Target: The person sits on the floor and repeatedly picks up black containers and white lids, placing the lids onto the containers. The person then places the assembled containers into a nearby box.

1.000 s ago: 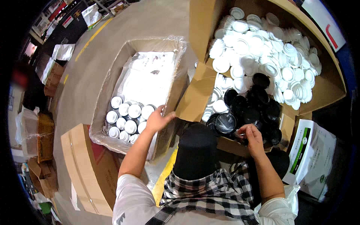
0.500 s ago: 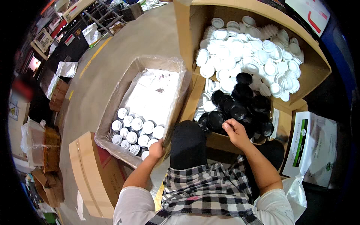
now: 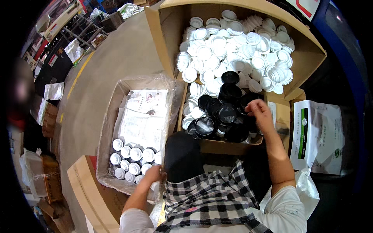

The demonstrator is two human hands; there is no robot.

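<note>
Two hands work at two cartons. The right hand (image 3: 259,113) has lifted from the near part of the heap of round black plastic lids (image 3: 225,112) to its far right side, fingers curled together around the rim of one black lid; a second ago it was pressed low among them near the front wall of the large brown cardboard carton (image 3: 229,146). That looks like a lid being picked out. Beyond the black lids, a mass of white round plastic caps (image 3: 233,46) fills the far half of the same carton.

The left hand (image 3: 153,174) has drawn back from over the white-capped jars (image 3: 132,157) to the near right corner of the plastic-lined cardboard box (image 3: 112,112); whether its fingers grip anything there I cannot tell. The jars stand in rows along that box's near edge, with printed paper sheets (image 3: 145,116) covering the rest. A white printed bag (image 3: 318,136) lies to the right of the large carton.
</note>
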